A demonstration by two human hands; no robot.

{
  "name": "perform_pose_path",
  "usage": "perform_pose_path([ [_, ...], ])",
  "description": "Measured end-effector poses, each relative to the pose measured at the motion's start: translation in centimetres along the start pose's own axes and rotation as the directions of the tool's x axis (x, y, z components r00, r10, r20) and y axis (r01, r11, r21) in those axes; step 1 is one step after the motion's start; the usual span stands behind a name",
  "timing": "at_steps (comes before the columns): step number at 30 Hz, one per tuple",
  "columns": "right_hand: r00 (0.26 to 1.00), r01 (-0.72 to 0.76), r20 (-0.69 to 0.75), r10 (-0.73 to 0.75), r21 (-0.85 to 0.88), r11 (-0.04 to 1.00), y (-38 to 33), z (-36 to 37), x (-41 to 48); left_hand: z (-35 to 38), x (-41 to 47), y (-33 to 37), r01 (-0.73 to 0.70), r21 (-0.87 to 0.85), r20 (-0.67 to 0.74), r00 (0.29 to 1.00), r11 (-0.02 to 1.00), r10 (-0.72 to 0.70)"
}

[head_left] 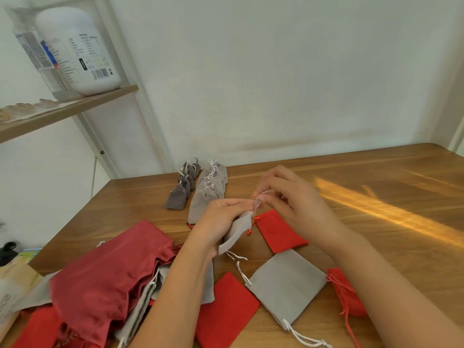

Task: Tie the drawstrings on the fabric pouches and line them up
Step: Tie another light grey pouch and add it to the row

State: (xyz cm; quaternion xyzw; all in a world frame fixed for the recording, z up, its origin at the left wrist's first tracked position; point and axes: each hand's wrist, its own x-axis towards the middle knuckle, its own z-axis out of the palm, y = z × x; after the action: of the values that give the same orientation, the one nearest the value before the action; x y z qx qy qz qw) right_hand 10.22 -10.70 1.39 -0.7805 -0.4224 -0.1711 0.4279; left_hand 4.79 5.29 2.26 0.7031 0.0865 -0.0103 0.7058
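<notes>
Above the desk [351,172], just before the tied row [207,194], the left hand [221,217] clamps a grey pouch [238,231] in its grip. The pouch's long axis slants up toward the right hand [296,197], which pinches the drawstring [256,205] at its mouth.

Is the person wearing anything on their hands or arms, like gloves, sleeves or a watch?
Nothing that shows. The left hand and the right hand are bare, with no gloves and no ring that I can make out. The left forearm and the right forearm are bare down to the picture's lower edge: no sleeve, watch or bracelet.
</notes>
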Motion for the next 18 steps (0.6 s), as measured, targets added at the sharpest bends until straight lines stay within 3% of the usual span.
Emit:
perform_pose_path([
  [4, 0.998, -0.052, 0.038, 0.05, 0.056, 0.997, -0.66, 0.82, -0.16, -0.41, -0.23, 0.19, -0.037, 0.185, 0.125, 0.992, 0.982, 0.014],
  [12, 0.967, -0.25, 0.014, 0.254, 0.231, 0.94, 0.1, 0.79, -0.05, -0.46, -0.5, 0.03, -0.151, 0.267, 0.242, 0.967, 0.952, 0.086],
  [15, 0.953, -0.282, -0.017, 0.302, 0.314, 0.907, 0.03, 0.69, 0.0, -0.13, -0.27, -0.22, -0.164, 0.239, 0.189, 0.975, 0.957, 0.12],
  [18, 0.963, -0.216, -0.085, 0.256, 0.324, 0.921, -0.44, 0.67, 0.0, -0.26, 0.14, -0.51, -0.145, 0.147, 0.125, 0.984, 0.978, 0.127],
])
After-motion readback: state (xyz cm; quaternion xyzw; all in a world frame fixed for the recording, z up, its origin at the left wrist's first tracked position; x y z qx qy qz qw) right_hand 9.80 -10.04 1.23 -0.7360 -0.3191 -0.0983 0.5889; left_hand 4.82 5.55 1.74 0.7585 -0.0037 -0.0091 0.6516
